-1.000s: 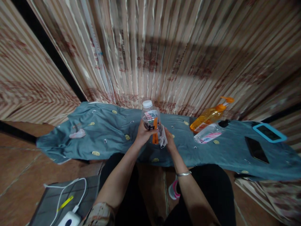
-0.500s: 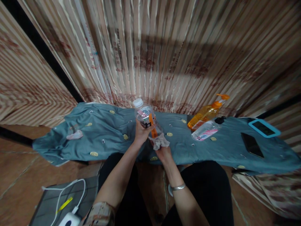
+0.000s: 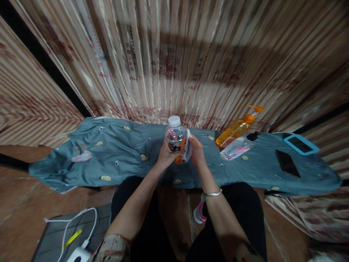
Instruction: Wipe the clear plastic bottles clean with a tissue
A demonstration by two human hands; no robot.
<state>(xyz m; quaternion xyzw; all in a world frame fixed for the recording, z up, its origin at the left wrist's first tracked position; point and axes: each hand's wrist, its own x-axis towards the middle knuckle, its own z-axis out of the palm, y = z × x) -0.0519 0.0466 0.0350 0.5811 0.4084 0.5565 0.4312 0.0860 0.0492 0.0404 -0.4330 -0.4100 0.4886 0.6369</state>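
My left hand (image 3: 165,157) is wrapped round a clear plastic bottle (image 3: 175,137) with a white cap and an orange and dark label, held upright over the teal cloth (image 3: 131,153). My right hand (image 3: 196,153) presses a crumpled white tissue (image 3: 187,146) against the bottle's right side, fingers closed on it. A silver bangle sits on my right wrist.
On the cloth to the right lie an orange pump bottle (image 3: 237,127), a clear bottle with a pink label (image 3: 235,150), a black phone (image 3: 287,163) and a blue-framed device (image 3: 301,144). A pale scrap (image 3: 81,156) lies at the left. Striped curtain behind. A white charger with cable (image 3: 79,233) rests on a grey pad at the lower left.
The bottle went from tilted left back to upright. My right hand, which had dropped below the bottle with the tissue, has come up against the bottle's right side.
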